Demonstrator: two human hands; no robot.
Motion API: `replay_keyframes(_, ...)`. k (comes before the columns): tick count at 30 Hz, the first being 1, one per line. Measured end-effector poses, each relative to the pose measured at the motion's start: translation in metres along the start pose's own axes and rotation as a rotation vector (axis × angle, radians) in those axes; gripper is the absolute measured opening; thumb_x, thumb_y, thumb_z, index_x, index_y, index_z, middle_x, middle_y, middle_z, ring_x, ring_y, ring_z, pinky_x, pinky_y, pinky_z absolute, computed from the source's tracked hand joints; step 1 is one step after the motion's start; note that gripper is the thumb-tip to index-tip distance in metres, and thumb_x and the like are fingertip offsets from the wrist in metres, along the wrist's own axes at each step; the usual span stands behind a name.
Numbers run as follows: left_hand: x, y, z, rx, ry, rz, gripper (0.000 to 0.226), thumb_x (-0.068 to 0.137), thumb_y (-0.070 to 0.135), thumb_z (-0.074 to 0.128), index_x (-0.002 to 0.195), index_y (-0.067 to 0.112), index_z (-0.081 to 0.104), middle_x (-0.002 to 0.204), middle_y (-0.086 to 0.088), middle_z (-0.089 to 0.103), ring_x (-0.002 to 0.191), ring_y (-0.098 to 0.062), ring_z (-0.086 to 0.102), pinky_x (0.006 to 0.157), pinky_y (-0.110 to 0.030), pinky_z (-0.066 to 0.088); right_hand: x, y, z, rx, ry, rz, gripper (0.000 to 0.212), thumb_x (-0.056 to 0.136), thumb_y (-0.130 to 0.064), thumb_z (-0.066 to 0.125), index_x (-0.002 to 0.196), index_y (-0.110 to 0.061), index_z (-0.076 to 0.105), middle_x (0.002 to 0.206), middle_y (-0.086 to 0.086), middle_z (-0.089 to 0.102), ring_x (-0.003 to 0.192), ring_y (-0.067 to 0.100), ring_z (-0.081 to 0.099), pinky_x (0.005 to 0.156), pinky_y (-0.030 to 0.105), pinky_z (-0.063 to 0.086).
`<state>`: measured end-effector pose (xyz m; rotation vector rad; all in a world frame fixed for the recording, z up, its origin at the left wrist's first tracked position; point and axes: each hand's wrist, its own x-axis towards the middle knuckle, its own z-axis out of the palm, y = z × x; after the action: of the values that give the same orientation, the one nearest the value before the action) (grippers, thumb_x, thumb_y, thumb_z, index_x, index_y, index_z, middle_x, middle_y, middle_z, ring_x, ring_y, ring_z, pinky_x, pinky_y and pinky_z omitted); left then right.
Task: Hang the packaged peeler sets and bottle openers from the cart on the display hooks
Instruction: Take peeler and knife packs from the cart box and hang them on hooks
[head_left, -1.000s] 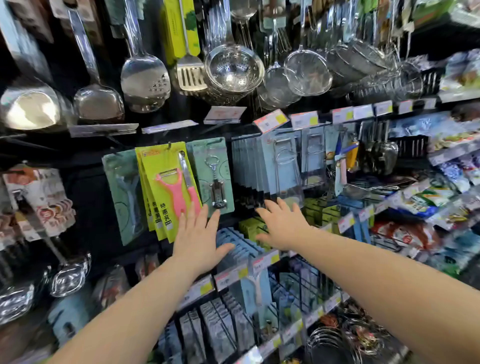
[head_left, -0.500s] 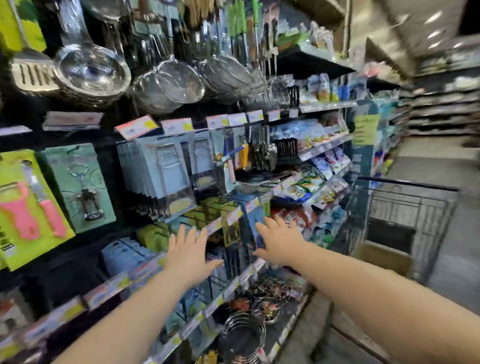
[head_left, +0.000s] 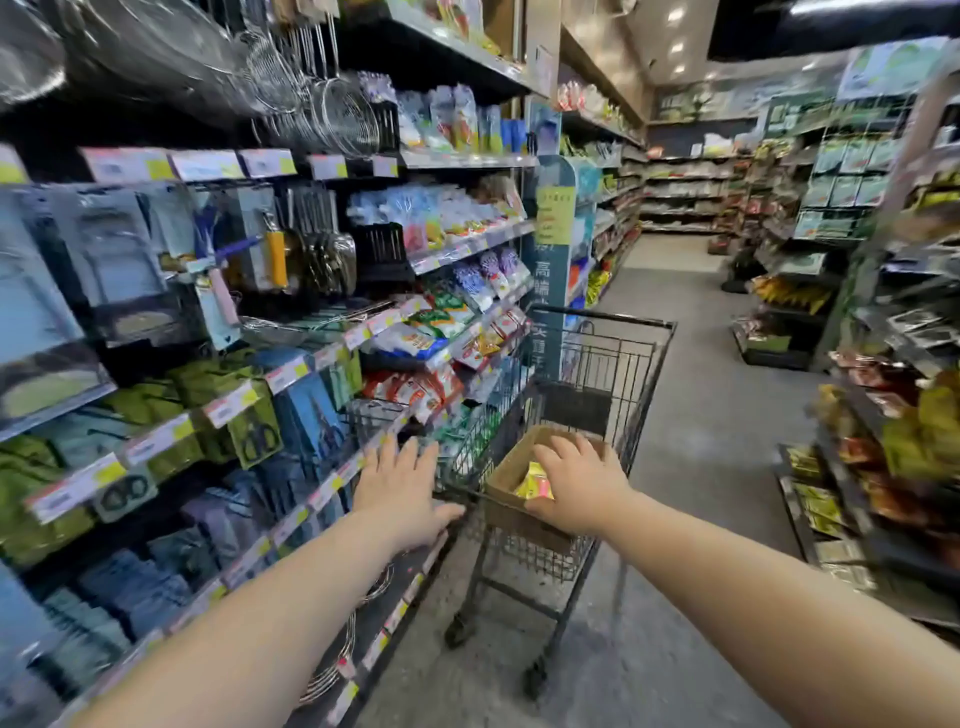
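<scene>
A dark wire shopping cart (head_left: 613, 364) stands in the aisle beside the shelving. Inside it sits a brown cardboard box (head_left: 511, 467) holding yellow packages with pink parts (head_left: 532, 486). My right hand (head_left: 582, 480) hovers over the box with fingers spread, just above the yellow packages, holding nothing. My left hand (head_left: 402, 488) is open at the cart's near left corner, next to the shelf edge. The display hooks with hung peeler sets are out of view to the left.
Shelving on the left carries blue carded utensils (head_left: 109, 260), hanging strainers (head_left: 332, 104) and price tags (head_left: 228, 402). Snack bags (head_left: 431, 332) fill shelves beside the cart. More shelves (head_left: 883, 364) line the right side. The grey aisle floor (head_left: 701, 415) runs ahead.
My view has swung right from the peeler display to the aisle and cart. Both hands moved away from the hooks; the right hand now reaches over the box in the cart.
</scene>
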<state>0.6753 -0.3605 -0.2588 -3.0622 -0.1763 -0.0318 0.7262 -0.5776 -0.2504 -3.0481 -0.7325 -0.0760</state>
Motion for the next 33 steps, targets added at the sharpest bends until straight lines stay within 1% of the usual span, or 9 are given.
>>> replay_keyframes(7, 0.065, 0.059, 0.023, -0.013, -0.048, 0.133, 0.094, 0.082, 0.072, 0.038, 0.151, 0.021, 0.0, 0.16, -0.007, 0.003, 0.146, -0.033, -0.005, 0.117, -0.05, 0.001, 0.008, 0.072, 0.027, 0.028, -0.009, 0.165, 0.076, 0.085, -0.059, 0.048, 0.146, -0.026, 0.019, 0.155, 0.005, 0.02, 0.142, 0.033, 0.013, 0.11, 0.06, 0.013)
replay_keyframes(11, 0.113, 0.078, 0.045, -0.002, -0.072, 0.211, 0.093, 0.082, 0.072, 0.037, 0.151, 0.021, 0.0, 0.16, -0.008, 0.001, 0.146, -0.034, -0.006, 0.116, -0.049, -0.003, 0.034, 0.104, 0.041, 0.018, -0.008, 0.256, 0.071, 0.083, -0.058, 0.051, 0.142, -0.027, 0.026, 0.15, 0.006, 0.029, 0.139, 0.032, 0.02, 0.109, 0.06, 0.017)
replay_keyframes(14, 0.156, 0.08, 0.058, -0.032, -0.08, 0.248, 0.093, 0.082, 0.072, 0.038, 0.151, 0.022, 0.0, 0.16, -0.007, 0.001, 0.146, -0.032, -0.007, 0.116, -0.049, -0.005, 0.068, 0.118, 0.052, 0.021, -0.017, 0.31, 0.07, 0.083, -0.059, 0.049, 0.141, -0.028, 0.026, 0.15, 0.003, 0.029, 0.14, 0.031, 0.019, 0.109, 0.06, 0.016)
replay_keyframes(21, 0.265, 0.059, 0.077, -0.02, -0.097, 0.296, 0.095, 0.081, 0.073, 0.038, 0.151, 0.021, 0.001, 0.16, -0.007, 0.004, 0.146, -0.032, -0.003, 0.116, -0.049, -0.001, 0.156, 0.134, 0.081, 0.034, -0.049, 0.416, 0.074, 0.083, -0.059, 0.049, 0.143, -0.027, 0.022, 0.152, 0.004, 0.026, 0.142, 0.031, 0.015, 0.109, 0.061, 0.014)
replay_keyframes(25, 0.316, 0.062, 0.094, -0.021, -0.136, 0.333, 0.095, 0.081, 0.072, 0.041, 0.151, 0.021, 0.002, 0.16, -0.007, 0.004, 0.146, -0.032, -0.003, 0.117, -0.048, -0.001, 0.19, 0.145, 0.099, 0.052, -0.081, 0.46, 0.072, 0.084, -0.058, 0.049, 0.144, -0.027, 0.024, 0.151, 0.003, 0.027, 0.141, 0.03, 0.016, 0.11, 0.06, 0.012)
replay_keyframes(29, 0.359, 0.081, 0.113, -0.004, -0.145, 0.39, 0.096, 0.08, 0.075, 0.038, 0.151, 0.02, 0.004, 0.16, -0.008, 0.007, 0.146, -0.033, -0.001, 0.116, -0.05, -0.001, 0.224, 0.169, 0.112, 0.064, -0.133, 0.489, 0.073, 0.085, -0.057, 0.049, 0.145, -0.027, 0.02, 0.153, 0.005, 0.023, 0.143, 0.031, 0.012, 0.111, 0.059, 0.01)
replay_keyframes(33, 0.408, 0.1, 0.132, 0.006, -0.183, 0.386, 0.098, 0.079, 0.077, 0.036, 0.151, 0.02, 0.003, 0.16, -0.008, 0.007, 0.146, -0.034, 0.0, 0.116, -0.049, 0.002, 0.267, 0.202, 0.129, 0.081, -0.181, 0.458, 0.073, 0.086, -0.055, 0.048, 0.146, -0.025, 0.018, 0.154, 0.006, 0.021, 0.143, 0.033, 0.011, 0.111, 0.059, 0.011)
